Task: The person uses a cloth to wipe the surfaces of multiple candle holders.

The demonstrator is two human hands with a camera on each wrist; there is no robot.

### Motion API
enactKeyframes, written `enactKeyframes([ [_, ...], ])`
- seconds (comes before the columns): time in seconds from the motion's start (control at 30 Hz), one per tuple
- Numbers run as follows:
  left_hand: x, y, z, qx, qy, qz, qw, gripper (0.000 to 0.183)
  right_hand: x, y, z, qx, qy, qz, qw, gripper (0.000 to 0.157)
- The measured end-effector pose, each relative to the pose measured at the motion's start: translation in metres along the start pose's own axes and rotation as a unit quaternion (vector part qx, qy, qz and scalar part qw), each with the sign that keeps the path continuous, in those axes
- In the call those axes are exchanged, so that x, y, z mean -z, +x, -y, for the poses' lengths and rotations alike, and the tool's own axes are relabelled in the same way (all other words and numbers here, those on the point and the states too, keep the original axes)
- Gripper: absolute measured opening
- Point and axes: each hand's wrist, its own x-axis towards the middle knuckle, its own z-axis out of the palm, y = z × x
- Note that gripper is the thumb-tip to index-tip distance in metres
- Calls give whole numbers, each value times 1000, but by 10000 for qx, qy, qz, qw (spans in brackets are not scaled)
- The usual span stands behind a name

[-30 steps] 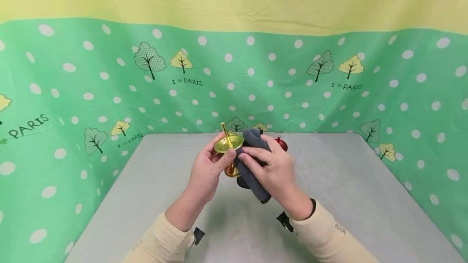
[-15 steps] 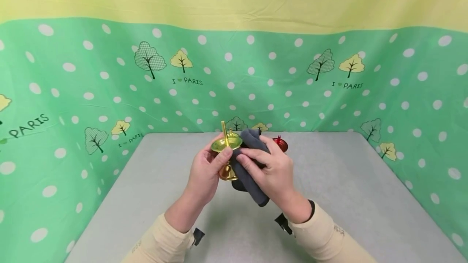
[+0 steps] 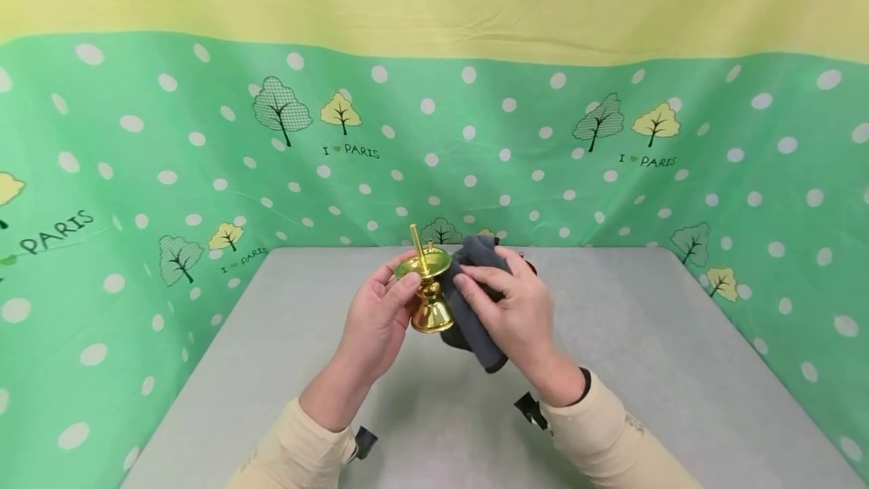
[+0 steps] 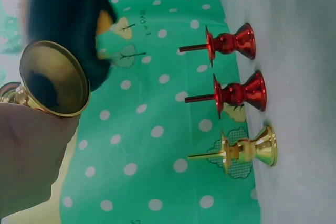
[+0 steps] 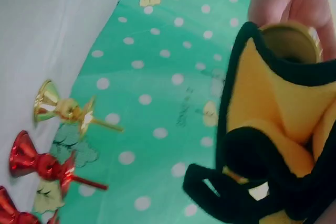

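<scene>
My left hand (image 3: 376, 315) holds a shiny gold candlestick (image 3: 431, 315) by its dish, thumb on the near rim. A thin spike rises from the dish, and the flared foot points down. Close on the right, my right hand (image 3: 523, 308) pinches a folded dark grey cloth (image 3: 478, 330) against the candlestick's side; whether they touch is unclear. In the right wrist view the cloth (image 5: 278, 87) shows an orange-yellow face, black edging and a loop. The left wrist view looks into the candlestick's hollow foot (image 4: 55, 77), with the blurred cloth (image 4: 63, 19) beside it.
On the grey table (image 3: 271, 368) stand two red candlesticks, one red candlestick (image 4: 226, 43) beside another red candlestick (image 4: 236, 93), and a second gold candlestick (image 4: 249, 149). In the head view my hands and the cloth mostly hide them. A green and yellow patterned curtain (image 3: 468, 157) hangs behind.
My right hand and the cloth have shifted slightly right, uncovering more of the gold candlestick's stem and foot. My left thumb has slid left along the dish.
</scene>
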Motion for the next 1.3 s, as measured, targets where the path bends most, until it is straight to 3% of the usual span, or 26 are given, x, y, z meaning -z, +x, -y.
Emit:
enactKeyframes([
  [0.07, -2, -1, 0, -79, 7, -134, 9999, 47, 2, -1, -1, 10, -238, 131, 9996, 17],
  [0.2, -7, -2, 1, -238, 245, -470, 9983, 49, 5, -10, 4, 719, -593, 384, 9949, 17],
  [0.27, -8, -2, 1, -361, 334, -574, 9971, 51, 5, -12, 7, 863, -657, 391, 9933, 17],
  [0.47, -13, -4, 1, -556, 497, -655, 9951, 54, 7, -11, 4, 382, -795, 254, 9958, 18],
  [0.63, -16, -6, 4, -663, 352, -868, 9934, 58, 2, -22, 14, 856, -718, 201, 9935, 17],
  [0.8, -19, -7, 6, -816, 195, -1071, 9907, 59, -2, -15, 2, 260, -901, -63, 9956, 17],
  [0.87, -21, -7, 7, -809, 220, -1146, 9899, 60, -2, -16, 2, 246, -1125, -74, 9933, 16],
  [1.03, -29, -8, 11, -937, 51, -1611, 9825, 64, -13, -29, 22, 1445, -1559, -449, 9761, 16],
  [1.1, -31, -8, 12, -1019, -13, -1817, 9781, 64, -18, -30, 26, 1707, -1672, -698, 9685, 19],
  [1.2, -31, -9, 11, -1054, 23, -1849, 9771, 63, -15, -25, 22, 1363, -1573, -674, 9758, 17],
  [1.3, -26, -9, 8, -988, 157, -1472, 9840, 60, -6, -13, 8, 301, -1029, -139, 9941, 15],
])
